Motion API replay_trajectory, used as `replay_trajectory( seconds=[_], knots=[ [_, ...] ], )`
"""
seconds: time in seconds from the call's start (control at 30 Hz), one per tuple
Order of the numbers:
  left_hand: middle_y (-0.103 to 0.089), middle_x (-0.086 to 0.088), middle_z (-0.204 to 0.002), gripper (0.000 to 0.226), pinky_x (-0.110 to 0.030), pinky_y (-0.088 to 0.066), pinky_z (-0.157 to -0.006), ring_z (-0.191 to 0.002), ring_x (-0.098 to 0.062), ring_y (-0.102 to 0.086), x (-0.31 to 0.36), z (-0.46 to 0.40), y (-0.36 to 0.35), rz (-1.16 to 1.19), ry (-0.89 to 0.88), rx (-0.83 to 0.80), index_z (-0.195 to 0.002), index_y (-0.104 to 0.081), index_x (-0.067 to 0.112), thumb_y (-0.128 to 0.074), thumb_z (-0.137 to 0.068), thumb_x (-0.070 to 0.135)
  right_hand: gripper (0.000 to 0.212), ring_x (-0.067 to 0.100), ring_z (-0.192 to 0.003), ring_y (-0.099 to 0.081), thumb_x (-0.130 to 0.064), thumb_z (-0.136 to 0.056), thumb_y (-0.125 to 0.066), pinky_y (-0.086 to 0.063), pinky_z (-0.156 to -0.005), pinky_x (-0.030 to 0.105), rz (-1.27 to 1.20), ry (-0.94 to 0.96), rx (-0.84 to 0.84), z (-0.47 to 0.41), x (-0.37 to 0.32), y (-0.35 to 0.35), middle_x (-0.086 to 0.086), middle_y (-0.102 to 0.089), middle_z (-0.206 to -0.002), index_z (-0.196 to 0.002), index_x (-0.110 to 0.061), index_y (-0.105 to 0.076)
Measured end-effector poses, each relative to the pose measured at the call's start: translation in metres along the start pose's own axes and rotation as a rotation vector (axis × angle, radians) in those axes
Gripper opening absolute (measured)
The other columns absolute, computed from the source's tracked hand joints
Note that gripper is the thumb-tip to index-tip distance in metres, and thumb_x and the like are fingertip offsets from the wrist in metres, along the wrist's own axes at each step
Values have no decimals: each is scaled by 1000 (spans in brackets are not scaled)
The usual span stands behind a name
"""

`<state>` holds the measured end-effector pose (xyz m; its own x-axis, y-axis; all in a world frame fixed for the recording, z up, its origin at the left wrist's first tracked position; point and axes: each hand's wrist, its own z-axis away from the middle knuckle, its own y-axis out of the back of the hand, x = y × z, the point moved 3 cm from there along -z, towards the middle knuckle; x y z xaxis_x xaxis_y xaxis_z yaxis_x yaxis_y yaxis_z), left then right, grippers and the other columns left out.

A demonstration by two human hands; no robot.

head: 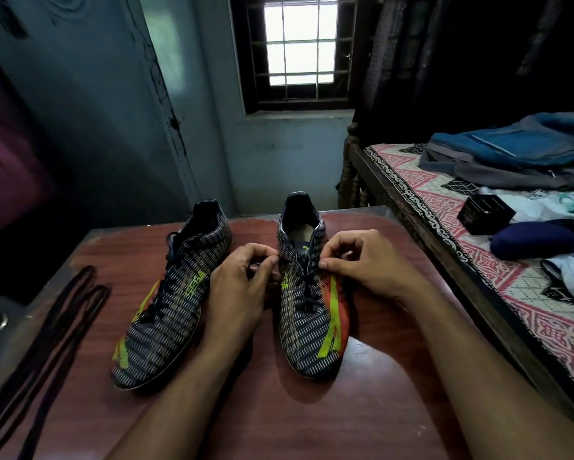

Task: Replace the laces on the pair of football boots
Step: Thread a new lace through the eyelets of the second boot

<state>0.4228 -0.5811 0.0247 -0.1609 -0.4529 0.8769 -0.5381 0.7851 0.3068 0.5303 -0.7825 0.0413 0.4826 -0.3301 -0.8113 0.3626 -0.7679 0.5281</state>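
Two boots on the table (pixel 312 410), toes toward the person. Right boot (pixel 308 313) sits near the middle, left boot (pixel 169 313) just beside it and angled, both with dark laces threaded. Both hands are at the top eyelets of the right boot: left hand (pixel 242 293) has its fingers curled, thumb and forefinger pinched at the inner edge of the lacing; right hand (pixel 362 263) has its fingers curled and pinched at the outer edge. They look to be on the old lace (pixel 307 293), but the exact strand is too small to confirm. Spare laces (pixel 56 333) lie in long loops at the table's left edge, well apart from the boots. Handling guess: boots are light, with soft uppers that flex, so they will slide on the smooth tabletop unless one hand pins them. Lace is limp and thin; grab near the tip or right at the eyelet, pull one crossing at a time. Tongue will bunch if yanked.
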Motion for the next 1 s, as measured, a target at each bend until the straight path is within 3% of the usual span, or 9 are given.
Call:
replay_trajectory(
  seconds=[0.13, 0.3, 0.5, 0.6, 0.67, 0.73, 0.8, 0.9, 1.0],
  knots=[
    [-72, 2, -78, 16, -40, -63, -57, -68, -12, -72, 2, 1, 0, 19, 19, -31, -90, -71, 25, -68, -98, 11, 10, 6, -72, -65, -20, -87, -82, -54, -71, 22, -31, -52, -22, 1, 0, 2, -2, -76, -86, -95, -26, -79],
    [-72, 8, -75, 17, -19, -54, -58, -65, -5, -69, 2, 0, 0, -61, -33, -56, -90, -71, 25, -69, -96, 9, 5, -8, -71, -59, -22, -95, -72, -44, -68, 10, 113, 28, 17, 1, -9, -4, -15, -71, -84, -92, -24, -75],
    [-73, 19, -84, 9, -28, -56, -70, -74, 0, -67, -4, -4, 3, -224, -142, -62, -98, -78, 30, -71, -96, 24, 22, 6, -64, -51, -30, -102, -61, -41, -63, 21, 77, 66, 32, 0, -8, -14, -13, -60, -72, -82, -20, -65],
    [-73, 19, -90, 12, -29, -56, -75, -80, 1, -67, -10, -2, 6, -278, -180, -68, -104, -79, 30, -70, -96, 30, 27, -1, -62, -49, -30, -101, -64, -38, -60, 15, 81, 77, 112, -3, -4, -20, -15, -58, -67, -75, -25, -58],
    [-73, 19, -93, 25, -32, -56, -77, -84, 3, -66, -7, 5, 9, -360, -222, -111, -109, -79, 30, -65, -96, 45, 25, -2, -65, -51, -30, -98, -67, -39, -63, 16, 94, 72, 187, -3, 0, -21, -11, -59, -69, -76, -25, -57],
    [-73, 21, -95, 41, -34, -56, -76, -86, 2, -65, 2, 15, 17, -444, -222, -172, -116, -77, 34, -54, -93, 59, 24, 9, -70, -57, -38, -95, -66, -44, -66, 30, 103, 68, 220, -3, 2, -23, -7, -62, -73, -78, -24, -57],
    [-71, 23, -96, 48, -33, -52, -74, -85, -3, -59, 13, 26, 24, -588, -250, -232, -122, -73, 41, -45, -93, 66, 25, 15, -73, -58, -44, -91, -63, -43, -66, 34, 112, 56, 227, -4, 4, -26, -5, -65, -78, -79, -23, -58],
    [-71, 20, -95, 50, -34, -50, -72, -85, -11, -57, 27, 47, 47, -768, -288, -286, -111, -78, 39, -40, -92, 66, 21, 18, -79, -61, -33, -95, -69, -37, -69, 31, 112, 70, 222, -3, 0, -28, 0, -68, -83, -80, -23, -58],
    [-73, 12, -88, 42, -33, -52, -64, -82, -19, -66, 36, 63, 74, -1017, -380, -253, -98, -76, 32, -41, -94, 55, 18, 24, -89, -66, -30, -95, -69, -47, -76, 36, 127, 41, 223, -2, -5, -28, 4, -70, -88, -80, -25, -59]
  ],
)
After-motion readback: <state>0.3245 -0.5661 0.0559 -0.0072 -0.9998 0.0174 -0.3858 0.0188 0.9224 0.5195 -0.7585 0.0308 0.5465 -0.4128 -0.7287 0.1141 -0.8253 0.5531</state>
